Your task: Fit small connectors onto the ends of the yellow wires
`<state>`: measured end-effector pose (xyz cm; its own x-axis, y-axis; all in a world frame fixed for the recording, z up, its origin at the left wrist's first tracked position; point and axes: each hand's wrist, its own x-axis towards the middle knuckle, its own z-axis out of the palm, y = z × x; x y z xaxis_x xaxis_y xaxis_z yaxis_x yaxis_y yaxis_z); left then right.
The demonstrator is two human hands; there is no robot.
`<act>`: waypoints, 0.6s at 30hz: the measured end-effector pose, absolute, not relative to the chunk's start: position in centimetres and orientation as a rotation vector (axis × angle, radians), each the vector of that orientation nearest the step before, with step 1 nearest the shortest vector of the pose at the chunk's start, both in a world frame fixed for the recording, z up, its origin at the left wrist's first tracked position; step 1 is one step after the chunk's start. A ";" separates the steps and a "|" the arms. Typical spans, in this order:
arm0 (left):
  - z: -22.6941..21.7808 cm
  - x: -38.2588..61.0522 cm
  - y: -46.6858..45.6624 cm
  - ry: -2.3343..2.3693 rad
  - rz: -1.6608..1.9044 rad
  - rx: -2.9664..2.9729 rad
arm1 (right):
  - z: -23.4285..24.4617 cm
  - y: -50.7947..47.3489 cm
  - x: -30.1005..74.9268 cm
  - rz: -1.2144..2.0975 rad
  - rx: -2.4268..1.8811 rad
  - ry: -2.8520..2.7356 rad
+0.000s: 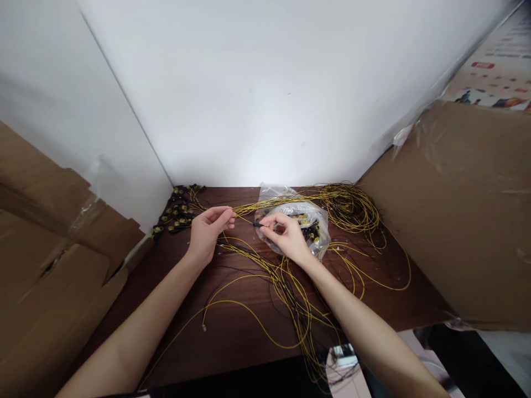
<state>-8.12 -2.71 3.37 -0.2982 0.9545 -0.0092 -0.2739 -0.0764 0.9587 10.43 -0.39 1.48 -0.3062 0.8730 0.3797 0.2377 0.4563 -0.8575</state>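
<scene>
Underfoot, so to speak: dark brown wooden tabletop point(249, 326), set into a corner of plain white wall point(269, 99). Flattened brown cardboard point(53, 287) leaning along the left side, a larger taped sheet of cardboard point(464, 221) along the right, a printed poster point(498, 77) above it. Strewn over the wood: loops of thin yellow wires point(290, 298), a denser coil point(352, 207) at the back right, some strands trailing off the near edge. Black and yellow connectors point(176, 213) piled at the back left, against the wall. Clear plastic bag point(298, 215) lying crumpled near the middle back, more connectors inside.

Left hand point(207, 232) raised just above the wood, grip closed, thumb and forefinger pinching a yellow wire point(244, 210) that runs toward the bag. Right hand point(286, 235) just in front of the bag, grip likewise pinched shut on a small black piece point(258, 224) at the wire's end. Both hands near each other, not touching.
</scene>
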 end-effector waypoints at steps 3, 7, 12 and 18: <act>3.3 -8.1 -2.7 1.220 1.600 0.909 | 1.5 -0.4 10.4 0.868 -0.937 -1.812; 3.2 -8.2 -2.7 1.234 1.621 0.933 | 1.5 -0.4 10.4 0.872 -0.930 -1.815; 3.2 -8.2 -2.7 1.189 1.612 0.888 | 1.7 -0.5 10.4 0.874 -0.937 -1.824; 3.3 -8.2 -2.7 1.096 1.598 0.811 | 1.4 -0.4 10.3 0.910 -0.941 -1.791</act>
<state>-8.25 -2.70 3.28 -0.2813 0.9596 -0.0078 -0.3530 -0.0959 0.9307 10.29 -0.42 1.39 -0.3150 0.8762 0.3648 0.2220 0.4418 -0.8692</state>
